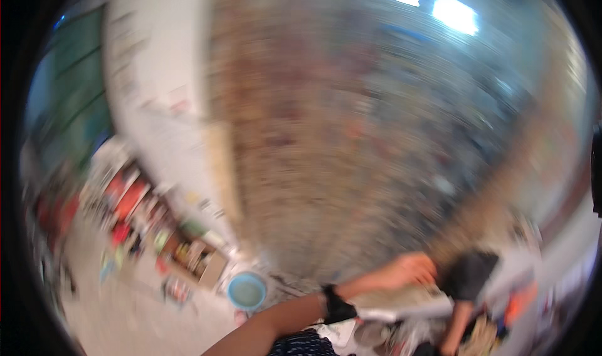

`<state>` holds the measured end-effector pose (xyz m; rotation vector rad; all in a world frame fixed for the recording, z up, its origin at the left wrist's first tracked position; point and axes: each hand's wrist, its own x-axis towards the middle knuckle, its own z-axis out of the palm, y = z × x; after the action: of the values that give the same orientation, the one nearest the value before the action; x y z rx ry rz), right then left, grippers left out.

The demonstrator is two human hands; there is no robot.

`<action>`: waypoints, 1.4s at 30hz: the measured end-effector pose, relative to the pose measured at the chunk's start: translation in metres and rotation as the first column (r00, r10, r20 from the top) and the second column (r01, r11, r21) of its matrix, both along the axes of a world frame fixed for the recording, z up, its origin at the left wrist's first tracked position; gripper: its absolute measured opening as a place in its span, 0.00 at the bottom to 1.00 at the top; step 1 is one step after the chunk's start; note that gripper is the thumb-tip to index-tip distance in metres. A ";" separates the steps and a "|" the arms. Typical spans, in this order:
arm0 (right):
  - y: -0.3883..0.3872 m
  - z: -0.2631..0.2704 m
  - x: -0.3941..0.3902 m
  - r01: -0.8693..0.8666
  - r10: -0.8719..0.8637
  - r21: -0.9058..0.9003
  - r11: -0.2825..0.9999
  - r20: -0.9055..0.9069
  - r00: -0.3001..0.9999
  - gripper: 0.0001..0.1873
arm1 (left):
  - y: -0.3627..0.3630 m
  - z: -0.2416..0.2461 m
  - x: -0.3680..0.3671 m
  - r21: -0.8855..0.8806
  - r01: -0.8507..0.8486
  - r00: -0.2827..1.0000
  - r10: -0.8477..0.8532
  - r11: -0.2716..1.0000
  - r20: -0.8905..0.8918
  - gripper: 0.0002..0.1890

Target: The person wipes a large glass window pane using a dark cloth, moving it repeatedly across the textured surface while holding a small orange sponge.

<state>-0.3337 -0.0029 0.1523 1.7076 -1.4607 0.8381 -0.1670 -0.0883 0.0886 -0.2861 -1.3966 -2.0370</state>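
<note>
My left arm reaches in from the bottom edge, with a black band (337, 305) around the wrist. My left hand (408, 269) is stretched out to the right, its fingers blurred and seemingly bent. I cannot tell whether it holds anything. Just below it in the picture is a flat surface with a pale edge (400, 312); contact between them is unclear. Dark patterned cloth (301, 344) shows beside my arm at the bottom. My right hand is out of view.
Another person's bare forearm (457, 325) hangs below a dark sleeve (470, 276), close to my hand. A blue basin (247, 291) and an open cardboard box (214, 269) of small items stand on the floor. Behind rises a motion-blurred brown and grey surface (301, 168), beside a white wall (164, 64).
</note>
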 end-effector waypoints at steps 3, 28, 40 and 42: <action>-0.015 0.002 0.043 -0.103 0.101 0.015 0.995 0.111 0.989 0.09 | 0.016 0.001 -0.001 -0.214 -0.233 0.972 0.235 0.949 -0.016 0.05; -0.076 -0.123 0.260 -0.706 0.428 0.410 0.578 0.584 0.690 0.10 | 0.004 -0.073 0.082 -0.346 -0.456 0.822 0.537 0.820 0.190 0.07; -0.072 -0.129 0.265 -0.699 0.396 0.434 0.569 0.600 0.695 0.11 | 0.003 -0.065 0.099 -0.369 -0.432 0.813 0.533 0.823 0.235 0.11; -0.069 -0.125 0.268 -0.700 0.391 0.436 0.566 0.605 0.694 0.11 | 0.004 -0.066 0.100 -0.374 -0.417 0.820 0.521 0.828 0.239 0.12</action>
<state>-0.0660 -0.0720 0.0270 2.7723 -1.6220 1.2234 -0.0673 -0.0838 0.0226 0.2805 -1.7821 -1.4899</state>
